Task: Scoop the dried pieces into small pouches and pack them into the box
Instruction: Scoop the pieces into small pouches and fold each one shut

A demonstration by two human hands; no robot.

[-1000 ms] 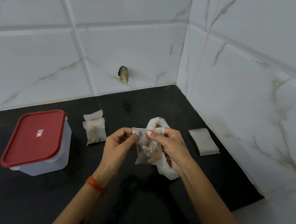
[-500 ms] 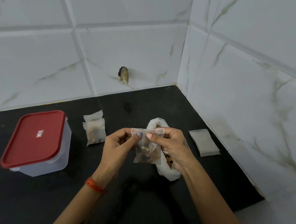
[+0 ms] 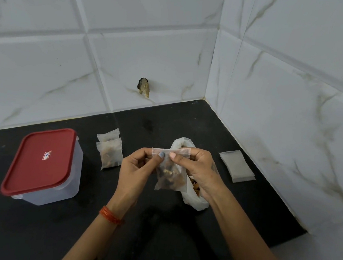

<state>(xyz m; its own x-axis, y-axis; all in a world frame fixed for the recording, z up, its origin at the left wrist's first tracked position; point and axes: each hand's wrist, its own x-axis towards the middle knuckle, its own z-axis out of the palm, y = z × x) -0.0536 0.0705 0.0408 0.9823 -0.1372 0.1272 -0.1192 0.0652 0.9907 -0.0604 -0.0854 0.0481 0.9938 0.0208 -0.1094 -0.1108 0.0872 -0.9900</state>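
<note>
Head view. We are looking down on a black counter [image 3: 166, 244] set into a corner of white marbled wall tiles [image 3: 152, 54]. A chipped hole [image 3: 143, 87] is showing in the back tile just above the counter edge.

At far left a clear box [image 3: 56, 183] is standing with its red lid [image 3: 39, 161] on. Between the box and our hands, two filled pouches [image 3: 109, 154] are lying overlapped, brown pieces showing through. At right, near the side wall, a small stack of flat empty pouches [image 3: 237, 166] is lying apart from everything else.

Directly behind our hands a larger white bag [image 3: 193, 199] is sitting open on the counter; our right hand and the pouch are covering most of it, with some tan dried pieces [image 3: 195, 186] peeking out beside the wrist.

Our left hand [image 3: 136, 170], an orange bangle [image 3: 111, 215] at its wrist, is pinching the top strip of the small pouch [image 3: 170, 171] between thumb and curled fingers. Our right hand [image 3: 199, 170] is pinching the same strip from the other side, thumb tips nearly meeting. The pouch is hanging above the counter, its lower half filled with dark and pale pieces.
</note>
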